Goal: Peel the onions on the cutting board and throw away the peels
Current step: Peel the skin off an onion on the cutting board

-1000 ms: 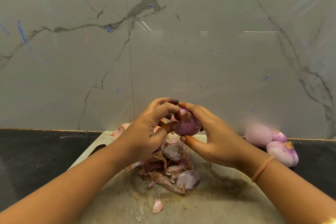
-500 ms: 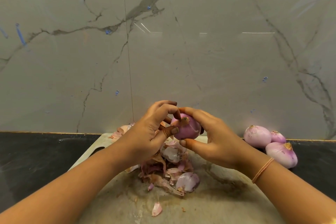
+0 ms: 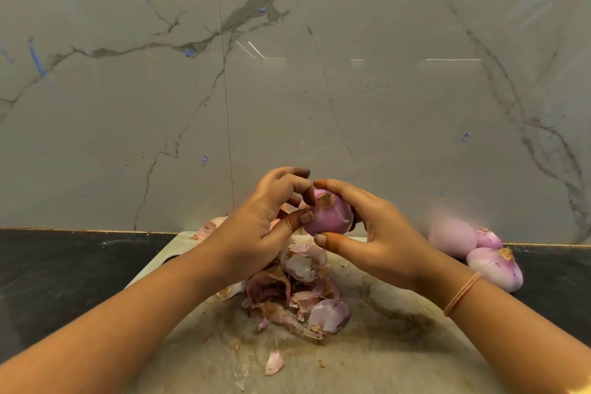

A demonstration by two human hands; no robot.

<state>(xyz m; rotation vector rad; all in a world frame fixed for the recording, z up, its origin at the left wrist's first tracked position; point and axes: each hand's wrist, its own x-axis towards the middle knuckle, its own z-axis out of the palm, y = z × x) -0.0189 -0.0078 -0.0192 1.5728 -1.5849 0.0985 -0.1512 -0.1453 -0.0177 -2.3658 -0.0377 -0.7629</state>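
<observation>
A person is standing at a dark counter point(image 3: 64, 272) before a marble wall, holding one purple onion point(image 3: 329, 214) in the air just above the far end of a worn cutting board point(image 3: 399, 349). The right hand point(image 3: 383, 240) is cupping the onion, with fingers curling over its top and the thumb underneath, gripping it firmly. The left hand point(image 3: 259, 227) is working at the onion's left side. Its thumb tip is pressing on the skin and its curled fingertips are picking beside the dried root tuft in a narrow pinch. Directly below, a pile of peels point(image 3: 297, 291) is lying on the board, with a stray flake point(image 3: 274, 361) nearer the person. Three pale onions point(image 3: 479, 253) are resting on the counter, off the board to the right. Peeling seems to be under way on this onion, and the peels are not yet being thrown away. The next move probably calls for catching a loose edge of skin and pulling it free while the right hand is steadying the bulb.
</observation>
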